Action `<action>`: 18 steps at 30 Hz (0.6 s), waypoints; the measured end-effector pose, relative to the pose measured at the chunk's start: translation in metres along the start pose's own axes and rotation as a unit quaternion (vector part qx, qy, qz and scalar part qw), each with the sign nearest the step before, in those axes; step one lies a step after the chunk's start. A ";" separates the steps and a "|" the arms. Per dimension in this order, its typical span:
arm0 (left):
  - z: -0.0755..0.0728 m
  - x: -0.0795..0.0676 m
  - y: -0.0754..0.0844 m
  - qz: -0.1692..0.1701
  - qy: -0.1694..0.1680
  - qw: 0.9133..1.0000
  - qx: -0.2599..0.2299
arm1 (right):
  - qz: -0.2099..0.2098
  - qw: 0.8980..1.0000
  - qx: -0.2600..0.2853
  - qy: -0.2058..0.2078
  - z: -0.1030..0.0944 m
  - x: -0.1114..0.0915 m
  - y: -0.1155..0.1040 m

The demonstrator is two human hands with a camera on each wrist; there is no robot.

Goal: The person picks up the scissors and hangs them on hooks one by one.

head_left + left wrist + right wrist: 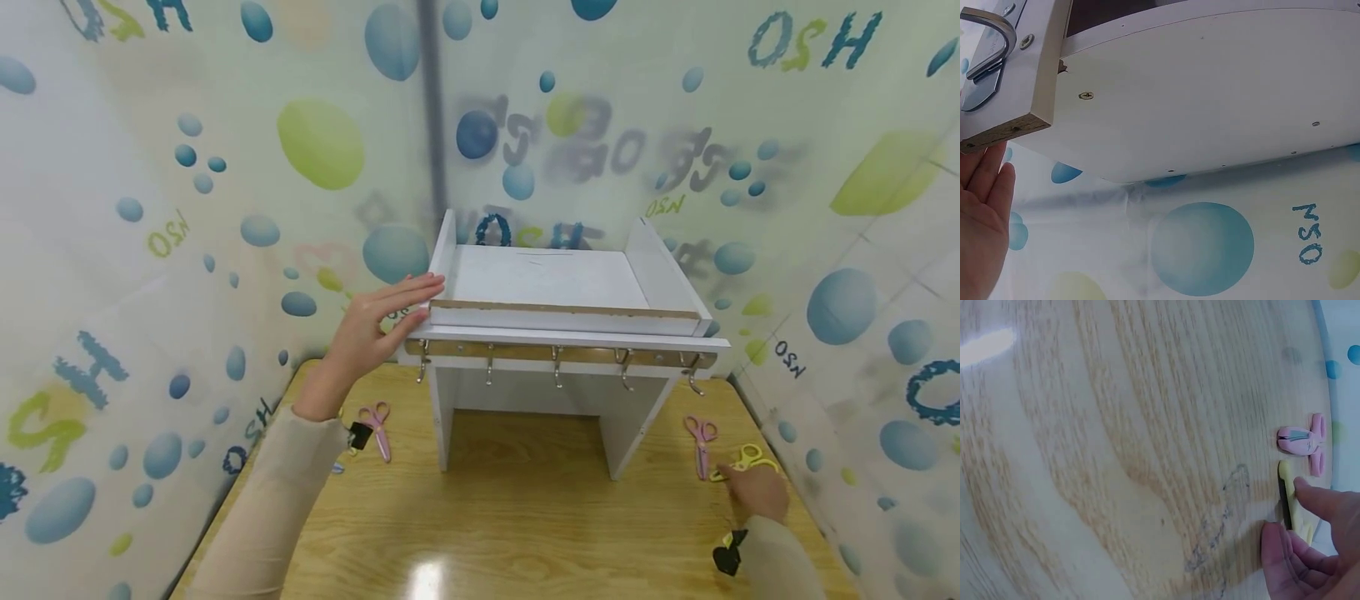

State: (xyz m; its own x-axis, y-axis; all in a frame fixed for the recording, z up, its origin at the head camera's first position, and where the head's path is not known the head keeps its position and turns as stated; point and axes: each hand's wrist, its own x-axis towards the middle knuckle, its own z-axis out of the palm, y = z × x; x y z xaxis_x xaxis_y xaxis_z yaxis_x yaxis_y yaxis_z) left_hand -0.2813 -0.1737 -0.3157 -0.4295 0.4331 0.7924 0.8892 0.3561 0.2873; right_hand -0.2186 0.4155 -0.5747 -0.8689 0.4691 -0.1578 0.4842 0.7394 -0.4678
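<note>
A white shelf unit with a row of metal hooks along its front stands on the table. My left hand rests against its upper left side, fingers extended; in the left wrist view that hand is beside the end of the hook board. At the table's right, my right hand is on yellow scissors. The right wrist view shows its thumb and fingers pinching those scissors, part of them hidden by the hand. Pink scissors lie just left of them.
More pink scissors lie left of the shelf, near a partly hidden yellow item and a small blue one. The wooden table is bordered by sheets printed with blue and green spots.
</note>
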 end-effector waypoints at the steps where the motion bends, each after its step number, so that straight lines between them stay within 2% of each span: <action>1: 0.000 0.000 0.000 0.001 0.001 1.000 0.001 | -0.002 1.000 -0.003 0.003 0.000 0.000 0.001; 7: 0.000 0.000 0.000 0.007 0.005 1.000 -0.002 | -0.033 0.999 -0.015 0.005 -0.001 0.001 0.005; 10: -0.001 -0.001 -0.001 0.010 0.003 1.000 -0.002 | -0.039 0.999 0.007 0.010 -0.002 0.000 0.007; 13: -0.001 0.000 -0.002 0.007 0.001 1.000 -0.005 | -0.022 0.999 0.041 0.012 -0.004 0.000 0.009; 18: 0.001 -0.001 -0.003 -0.001 0.003 1.000 -0.010 | 0.040 0.996 0.077 -0.007 -0.005 0.003 0.016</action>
State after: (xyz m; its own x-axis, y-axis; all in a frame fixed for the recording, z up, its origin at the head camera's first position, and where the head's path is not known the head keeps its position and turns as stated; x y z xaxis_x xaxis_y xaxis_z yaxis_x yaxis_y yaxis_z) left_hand -0.2838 -0.1746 -0.3178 -0.4302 0.4278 0.7949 0.8913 0.3408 0.2990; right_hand -0.2128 0.4316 -0.5784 -0.8304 0.5154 -0.2119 0.5311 0.6170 -0.5807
